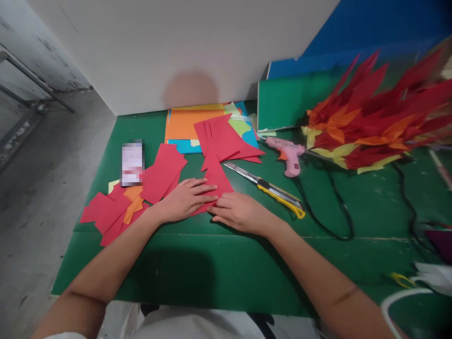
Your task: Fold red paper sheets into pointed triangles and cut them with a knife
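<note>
Taking the yellow-handled utility knife (264,186) as the landmark, the red paper piece (218,176) in hand lies just to its left, flat on the green table (176,273), its right edge close beside the blade's tip. Its long axis runs away from the person, broad at the near edge and narrowing towards the loose red pieces (221,136) beyond the blade tip; whether it goes over or under them is hard to tell. Both hands rest at its broad near end. The left hand (187,197), farther from the knife, lies flat with fingers spread across the paper; the right hand (243,214), between the paper and the knife's handle but nearer the person, curls its fingers at the near right corner, and whether it pinches or only presses cannot be told. The fingertips of the two hands nearly meet. The knife lies slantwise, handle towards the right forearm, untouched. Beyond it sits a pink glue gun (290,154); well to its left, a phone (132,165).
</note>
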The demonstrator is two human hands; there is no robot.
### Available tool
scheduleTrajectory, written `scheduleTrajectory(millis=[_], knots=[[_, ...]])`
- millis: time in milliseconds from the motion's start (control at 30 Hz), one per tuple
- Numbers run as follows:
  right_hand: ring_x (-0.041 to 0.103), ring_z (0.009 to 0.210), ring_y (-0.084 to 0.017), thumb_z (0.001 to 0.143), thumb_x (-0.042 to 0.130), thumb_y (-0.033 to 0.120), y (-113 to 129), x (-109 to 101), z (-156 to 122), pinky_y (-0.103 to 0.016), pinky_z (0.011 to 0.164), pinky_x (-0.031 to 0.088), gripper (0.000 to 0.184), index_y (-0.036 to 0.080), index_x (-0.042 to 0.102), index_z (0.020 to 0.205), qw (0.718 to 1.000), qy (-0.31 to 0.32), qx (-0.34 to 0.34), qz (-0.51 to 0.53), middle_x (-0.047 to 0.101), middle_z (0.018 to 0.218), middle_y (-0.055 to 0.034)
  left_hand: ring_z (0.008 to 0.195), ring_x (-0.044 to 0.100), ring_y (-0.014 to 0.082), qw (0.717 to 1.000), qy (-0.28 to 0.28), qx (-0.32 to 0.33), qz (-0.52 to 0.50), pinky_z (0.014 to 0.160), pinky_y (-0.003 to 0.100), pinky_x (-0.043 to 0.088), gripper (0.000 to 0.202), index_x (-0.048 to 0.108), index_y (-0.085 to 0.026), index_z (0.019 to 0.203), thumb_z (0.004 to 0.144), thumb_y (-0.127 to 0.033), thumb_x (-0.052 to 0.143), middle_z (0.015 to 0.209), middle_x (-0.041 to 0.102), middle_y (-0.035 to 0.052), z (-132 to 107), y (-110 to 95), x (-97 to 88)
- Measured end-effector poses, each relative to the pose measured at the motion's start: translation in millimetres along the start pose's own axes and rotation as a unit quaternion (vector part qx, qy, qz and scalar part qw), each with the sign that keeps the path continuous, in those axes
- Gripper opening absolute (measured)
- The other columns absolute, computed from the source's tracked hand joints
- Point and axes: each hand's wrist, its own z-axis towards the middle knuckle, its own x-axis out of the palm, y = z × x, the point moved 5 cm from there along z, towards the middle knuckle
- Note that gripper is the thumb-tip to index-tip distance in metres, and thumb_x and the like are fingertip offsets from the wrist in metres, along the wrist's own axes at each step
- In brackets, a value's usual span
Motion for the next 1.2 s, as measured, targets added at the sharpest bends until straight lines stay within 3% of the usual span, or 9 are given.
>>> scheduleTrajectory(millis=[333,567,700,767,900,1033,1200], knots=[[0.057,0.085,-0.020,0.098,0.044,0.032,16.0,16.4,17.2,-0.034,0.077,0.041,0.032,0.012,0.066,0.111,0.999,0.032,-0.035,0.022,0.068,0.089,-0.0103,0.138,0.035,0.0245,1.000,0.004,-0.001,-0.012,0.112,0.047,0.030,0.035,0.059,-0.024,0.126,0.099,-0.025,0.036,0.146,0.046,0.0013,1.5,0.6,-0.4],[0.057,0.083,-0.020,0.097,0.046,0.031,30.2,27.7,30.2,-0.035,0.073,0.040,0.031,0.015,0.063,0.118,0.997,0.070,-0.029,0.024,0.067,0.090,-0.0092,0.140,0.032,0.0232,1.000,0.008,0.002,-0.012,0.113,0.045,0.028,0.039,0.052,-0.027,0.134,0.098,-0.025,0.038,0.147,0.045,0.0015,1.3,1.3,1.5],[0.058,0.078,-0.019,0.096,0.048,0.034,35.6,25.0,31.7,-0.034,0.069,0.041,0.029,0.019,0.064,0.116,0.997,0.032,-0.060,0.034,0.068,0.086,-0.0064,0.142,0.029,0.0255,1.000,0.019,0.007,-0.007,0.114,0.048,0.026,0.039,0.051,-0.026,0.135,0.098,-0.029,0.040,0.148,0.043,0.0025,0.7,0.5,1.2],[0.059,0.077,-0.019,0.096,0.046,0.033,29.8,15.1,25.4,-0.034,0.072,0.043,0.028,0.020,0.067,0.109,0.997,-0.020,-0.064,0.048,0.069,0.081,-0.0049,0.141,0.030,0.0234,1.000,0.021,-0.006,-0.018,0.114,0.047,0.027,0.038,0.052,-0.025,0.134,0.099,-0.027,0.035,0.148,0.043,0.0022,0.8,0.6,0.2],[0.064,0.090,-0.019,0.095,0.046,0.025,-2.8,-9.3,2.2,-0.034,0.081,0.049,0.025,0.016,0.070,0.093,0.991,-0.124,0.028,0.049,0.073,0.094,-0.0084,0.138,0.037,0.0198,0.999,0.005,-0.023,-0.025,0.115,0.044,0.027,0.038,0.049,-0.021,0.135,0.100,-0.028,0.034,0.149,0.042,0.0065,1.6,-1.3,-2.8],[0.064,0.107,-0.022,0.095,0.049,0.024,-24.4,-12.4,-11.6,-0.039,0.093,0.050,0.024,0.016,0.068,0.107,0.993,-0.093,0.062,0.039,0.070,0.115,-0.0100,0.137,0.038,0.0191,0.999,-0.014,-0.039,-0.029,0.115,0.042,0.027,0.042,0.040,-0.018,0.140,0.100,-0.027,0.033,0.147,0.043,0.0099,1.1,-2.2,-5.2],[0.060,0.117,-0.020,0.096,0.047,0.022,-32.7,-9.4,-11.4,-0.041,0.101,0.049,0.027,0.020,0.068,0.114,0.989,-0.057,0.090,0.103,0.066,0.123,-0.0067,0.134,0.042,0.0181,0.998,-0.016,-0.032,-0.046,0.112,0.042,0.032,0.040,0.048,-0.020,0.134,0.100,-0.018,0.027,0.146,0.046,0.0084,1.0,-1.7,-7.1]])
